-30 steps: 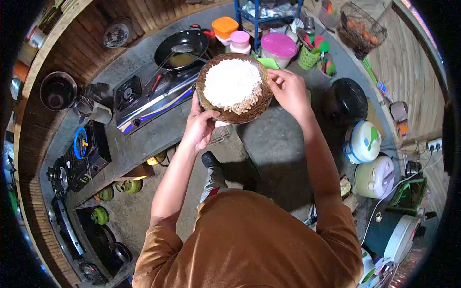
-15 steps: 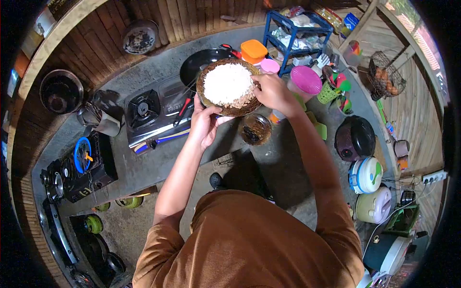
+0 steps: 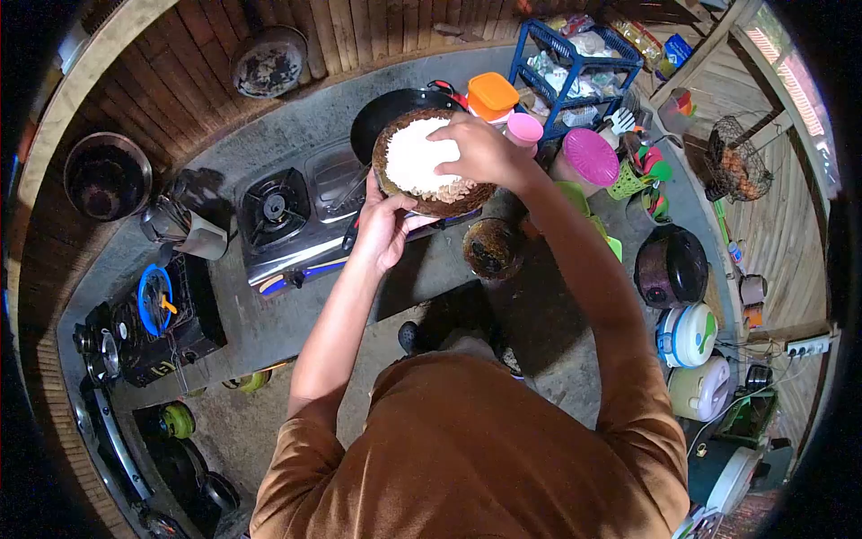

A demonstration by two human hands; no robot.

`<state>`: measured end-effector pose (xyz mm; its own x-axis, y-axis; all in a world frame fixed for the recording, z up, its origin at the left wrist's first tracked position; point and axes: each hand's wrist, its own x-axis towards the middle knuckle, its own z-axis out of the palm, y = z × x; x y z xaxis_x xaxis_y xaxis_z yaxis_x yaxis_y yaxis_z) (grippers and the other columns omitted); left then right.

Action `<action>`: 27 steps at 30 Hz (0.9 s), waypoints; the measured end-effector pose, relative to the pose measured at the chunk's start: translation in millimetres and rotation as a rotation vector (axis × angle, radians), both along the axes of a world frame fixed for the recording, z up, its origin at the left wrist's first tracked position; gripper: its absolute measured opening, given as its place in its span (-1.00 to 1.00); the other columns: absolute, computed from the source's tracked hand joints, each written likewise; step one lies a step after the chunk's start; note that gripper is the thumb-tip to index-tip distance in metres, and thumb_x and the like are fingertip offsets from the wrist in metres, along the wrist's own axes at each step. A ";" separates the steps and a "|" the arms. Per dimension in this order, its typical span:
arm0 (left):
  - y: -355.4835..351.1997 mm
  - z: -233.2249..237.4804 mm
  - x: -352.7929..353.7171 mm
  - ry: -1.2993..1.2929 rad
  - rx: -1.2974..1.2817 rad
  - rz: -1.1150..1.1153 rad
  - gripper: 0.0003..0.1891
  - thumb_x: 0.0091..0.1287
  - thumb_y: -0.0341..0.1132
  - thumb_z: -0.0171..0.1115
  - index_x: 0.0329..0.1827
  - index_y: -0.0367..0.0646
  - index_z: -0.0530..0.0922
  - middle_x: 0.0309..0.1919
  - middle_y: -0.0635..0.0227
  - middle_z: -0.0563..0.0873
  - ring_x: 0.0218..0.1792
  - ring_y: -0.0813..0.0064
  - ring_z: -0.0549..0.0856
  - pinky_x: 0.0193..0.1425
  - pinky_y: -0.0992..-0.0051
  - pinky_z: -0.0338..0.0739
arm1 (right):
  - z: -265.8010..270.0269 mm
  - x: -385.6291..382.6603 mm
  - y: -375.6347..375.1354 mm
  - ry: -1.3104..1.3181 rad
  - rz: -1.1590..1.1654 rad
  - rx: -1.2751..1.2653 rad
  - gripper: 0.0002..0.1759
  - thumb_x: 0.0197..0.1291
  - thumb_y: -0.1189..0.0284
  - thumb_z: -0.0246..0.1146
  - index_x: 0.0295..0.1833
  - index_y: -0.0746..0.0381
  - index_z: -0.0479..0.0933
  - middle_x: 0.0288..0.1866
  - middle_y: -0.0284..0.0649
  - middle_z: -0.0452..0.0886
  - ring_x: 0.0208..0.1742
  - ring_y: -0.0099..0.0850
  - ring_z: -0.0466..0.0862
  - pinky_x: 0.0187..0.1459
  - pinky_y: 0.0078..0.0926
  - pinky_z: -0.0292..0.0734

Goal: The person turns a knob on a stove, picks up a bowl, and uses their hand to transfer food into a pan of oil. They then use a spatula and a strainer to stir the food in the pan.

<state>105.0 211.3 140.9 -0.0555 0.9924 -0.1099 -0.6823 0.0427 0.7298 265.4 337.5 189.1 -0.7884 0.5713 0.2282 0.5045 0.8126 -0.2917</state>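
Observation:
My left hand (image 3: 388,229) grips the lower left rim of a round brown plate (image 3: 453,205), thumb on top and fingers underneath. Heaped on it is white, grainy food that looks like rice (image 3: 415,157), very bright, with browner bits along the lower edge. My right hand (image 3: 480,151) reaches over the plate from the right, its fingers and thumb apart at the white heap. Whether the fingertips press into the heap is hard to see. Behind the plate sits a black wok (image 3: 386,112), partly hidden. Below it, a dark-stained round bowl (image 3: 492,248) rests on the counter.
A two-burner gas stove (image 3: 278,211) stands left of the plate. Toward the right are an orange container (image 3: 492,94), a pink-lidded tub (image 3: 590,157), a blue rack (image 3: 575,67), a dark pot (image 3: 672,265) and a rice cooker (image 3: 690,334). Another stove (image 3: 171,314) is far left.
My right hand has moved left from the plate's right rim over the white heap, and its fingers have spread. My left hand still holds the plate. The view has shifted slightly.

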 end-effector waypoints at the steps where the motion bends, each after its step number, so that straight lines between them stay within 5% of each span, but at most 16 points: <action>1: 2.1 -1.8 -0.9 0.001 -0.005 0.005 -0.27 0.08 -0.69 -0.06 0.37 0.00 0.09 0.18 0.19 0.39 0.06 0.23 0.58 -0.12 0.23 0.73 | 1.9 -2.4 1.7 0.003 -0.009 0.003 -0.34 -0.15 0.23 0.45 0.14 0.20 0.52 -0.09 0.02 0.55 0.03 -0.11 0.54 0.10 -0.26 0.43; 9: 10.3 -7.1 -5.1 0.030 -0.055 0.057 -0.18 0.03 -0.70 -0.04 0.41 0.06 0.04 0.17 0.15 0.40 0.00 0.24 0.61 -0.16 0.24 0.74 | -0.6 -22.5 27.3 -0.137 0.132 0.005 -0.39 -0.21 0.31 0.44 0.09 0.15 0.57 -0.08 -0.02 0.54 0.02 -0.10 0.54 0.12 -0.27 0.44; 17: 14.0 -10.7 -8.0 0.028 -0.054 0.080 -0.18 -0.03 -0.73 -0.06 0.39 0.04 0.10 0.17 0.17 0.39 0.09 0.28 0.53 0.04 0.30 0.65 | -0.6 -30.9 30.3 -0.049 0.238 0.030 -0.57 -0.20 0.47 0.41 -0.08 0.21 0.64 -0.14 -0.02 0.60 0.00 -0.07 0.58 0.10 -0.23 0.46; 27: 20.0 -18.7 -12.5 0.054 -0.058 0.127 -0.21 -0.01 -0.69 -0.03 0.37 0.04 0.13 0.14 0.20 0.42 0.06 0.29 0.54 0.00 0.29 0.65 | -1.9 -36.1 48.0 0.023 0.242 0.012 -0.70 -0.14 0.48 0.38 -0.18 0.27 0.67 -0.25 0.01 0.67 -0.22 -0.12 0.68 -0.08 -0.30 0.56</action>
